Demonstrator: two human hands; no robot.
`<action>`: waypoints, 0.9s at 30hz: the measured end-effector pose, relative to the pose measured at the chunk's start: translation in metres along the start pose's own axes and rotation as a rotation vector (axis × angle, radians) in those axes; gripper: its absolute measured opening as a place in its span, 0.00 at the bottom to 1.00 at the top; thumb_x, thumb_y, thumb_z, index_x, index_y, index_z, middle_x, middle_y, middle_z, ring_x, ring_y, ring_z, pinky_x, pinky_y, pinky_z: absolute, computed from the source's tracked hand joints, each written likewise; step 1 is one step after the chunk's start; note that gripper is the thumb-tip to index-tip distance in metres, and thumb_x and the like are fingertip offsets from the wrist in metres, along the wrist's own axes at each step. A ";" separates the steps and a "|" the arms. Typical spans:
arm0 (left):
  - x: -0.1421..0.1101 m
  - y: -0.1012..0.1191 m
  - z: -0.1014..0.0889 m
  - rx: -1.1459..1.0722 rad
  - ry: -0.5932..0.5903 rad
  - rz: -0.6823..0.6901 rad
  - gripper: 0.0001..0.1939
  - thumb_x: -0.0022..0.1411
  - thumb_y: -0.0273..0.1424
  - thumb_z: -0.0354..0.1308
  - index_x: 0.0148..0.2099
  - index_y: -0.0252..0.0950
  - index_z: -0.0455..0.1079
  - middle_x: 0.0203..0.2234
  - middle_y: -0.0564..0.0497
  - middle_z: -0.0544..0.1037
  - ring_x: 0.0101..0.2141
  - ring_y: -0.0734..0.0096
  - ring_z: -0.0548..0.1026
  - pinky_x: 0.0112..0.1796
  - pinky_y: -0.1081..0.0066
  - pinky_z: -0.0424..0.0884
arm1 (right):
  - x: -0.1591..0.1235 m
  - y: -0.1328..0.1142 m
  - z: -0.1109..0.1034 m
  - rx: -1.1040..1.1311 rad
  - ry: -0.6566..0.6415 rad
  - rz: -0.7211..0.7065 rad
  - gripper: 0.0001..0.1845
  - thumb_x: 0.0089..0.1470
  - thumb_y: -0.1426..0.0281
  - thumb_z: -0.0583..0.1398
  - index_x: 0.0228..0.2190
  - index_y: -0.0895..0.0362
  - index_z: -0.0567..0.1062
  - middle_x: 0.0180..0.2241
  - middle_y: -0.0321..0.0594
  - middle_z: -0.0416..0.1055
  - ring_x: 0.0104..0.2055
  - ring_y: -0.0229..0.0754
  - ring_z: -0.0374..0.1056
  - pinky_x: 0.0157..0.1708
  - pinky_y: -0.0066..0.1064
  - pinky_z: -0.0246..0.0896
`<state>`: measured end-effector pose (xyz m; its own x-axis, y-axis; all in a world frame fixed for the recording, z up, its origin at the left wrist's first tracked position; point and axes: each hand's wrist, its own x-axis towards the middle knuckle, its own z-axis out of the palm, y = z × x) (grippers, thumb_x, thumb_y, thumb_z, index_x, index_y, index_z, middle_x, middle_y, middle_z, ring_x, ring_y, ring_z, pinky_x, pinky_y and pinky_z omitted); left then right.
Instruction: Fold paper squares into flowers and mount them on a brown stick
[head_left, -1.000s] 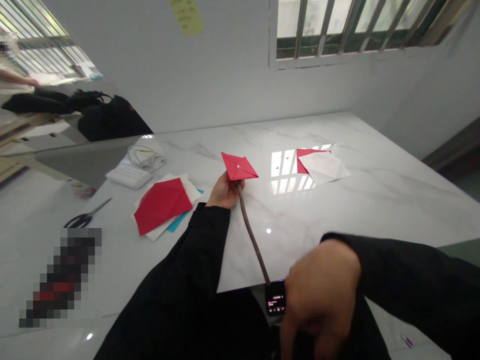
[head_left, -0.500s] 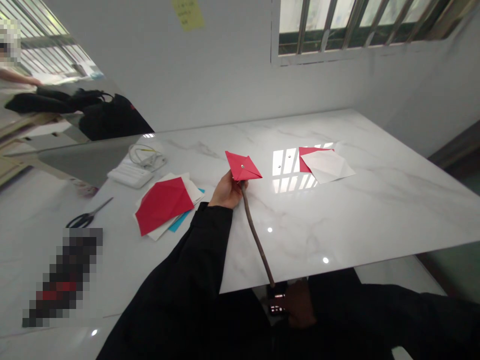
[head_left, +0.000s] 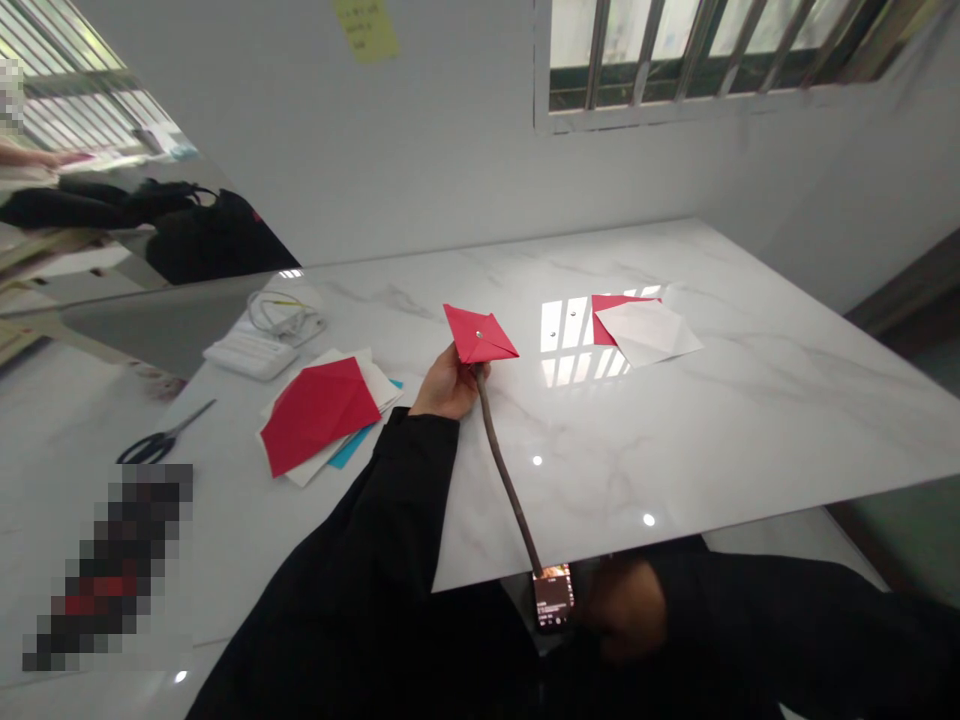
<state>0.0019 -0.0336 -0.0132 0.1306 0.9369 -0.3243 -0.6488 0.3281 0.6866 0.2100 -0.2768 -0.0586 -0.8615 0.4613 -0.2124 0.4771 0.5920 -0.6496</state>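
"Red folded-paper pinwheel (head_left: 491, 346): where is it?"

"Above the glossy white marble-patterned table (head_left: 675, 430), between the fanned stack of red, white and blue paper sheets (head_left: 322, 415) on the left and the crumpled white paper sheet (head_left: 649, 332) on the right, which overlaps a red one. It sits at the far end of a slim, slightly bent brown wooden stick (head_left: 503, 470)."

"How would the whole thing handle?"

"Light, I'd judge. The stick looks stiff and a bit rough, so it should grip well; take it just below the paper. The red head is another matter: thin, soft, easily creased, so don't squeeze the folds. The small silver pin (head_left: 479, 334) at its centre could be a weak spot if pushed sideways."

"And the hands?"

"The left hand (head_left: 442, 388) reaches forward over the table, its fingers closed round the stick's upper end, right under and partly behind the paper. The stick slants down toward the near edge; I can't tell whether its lower end touches anything."

"The right one?"

"The right hand (head_left: 630, 605) is low, past the near edge, beside a black phone with a lit screen (head_left: 553, 605). It's too dark and blurred to tell how the fingers stand."
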 end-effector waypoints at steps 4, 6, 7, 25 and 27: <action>-0.002 -0.001 0.002 0.015 -0.001 0.012 0.11 0.73 0.26 0.57 0.34 0.35 0.72 0.22 0.54 0.78 0.20 0.77 0.75 0.25 0.77 0.76 | -0.006 -0.007 -0.073 0.523 -0.569 -0.318 0.31 0.62 0.68 0.68 0.65 0.56 0.74 0.30 0.35 0.77 0.33 0.38 0.76 0.35 0.26 0.69; -0.002 -0.001 0.003 0.032 -0.002 0.019 0.12 0.73 0.26 0.56 0.34 0.35 0.72 0.22 0.53 0.78 0.19 0.76 0.75 0.24 0.77 0.74 | 0.002 0.002 -0.118 0.689 -0.271 -0.264 0.25 0.66 0.64 0.65 0.61 0.57 0.77 0.30 0.34 0.74 0.31 0.35 0.71 0.35 0.26 0.66; -0.002 -0.001 0.003 0.039 -0.004 0.019 0.12 0.73 0.26 0.56 0.34 0.35 0.72 0.22 0.53 0.78 0.18 0.76 0.74 0.23 0.77 0.74 | 0.010 0.011 -0.138 0.720 -0.027 -0.204 0.21 0.66 0.63 0.65 0.57 0.56 0.80 0.29 0.33 0.71 0.29 0.34 0.66 0.33 0.26 0.64; 0.002 -0.007 0.007 0.056 -0.092 0.040 0.10 0.73 0.25 0.55 0.38 0.34 0.76 0.25 0.51 0.80 0.21 0.75 0.75 0.25 0.77 0.73 | 0.121 0.132 -0.186 1.487 0.632 -0.042 0.21 0.59 0.55 0.70 0.46 0.55 0.76 0.44 0.42 0.77 0.44 0.41 0.74 0.49 0.35 0.74; 0.001 -0.007 0.006 0.088 -0.114 0.050 0.12 0.73 0.24 0.54 0.37 0.34 0.76 0.26 0.50 0.81 0.23 0.74 0.77 0.26 0.77 0.74 | 0.121 0.132 -0.182 1.449 0.621 -0.064 0.17 0.59 0.58 0.70 0.44 0.56 0.77 0.42 0.41 0.77 0.43 0.40 0.73 0.47 0.33 0.74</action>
<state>0.0111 -0.0344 -0.0149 0.1874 0.9583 -0.2159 -0.5893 0.2855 0.7558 0.2000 -0.0223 -0.0367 -0.4963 0.8650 -0.0743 -0.4343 -0.3215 -0.8415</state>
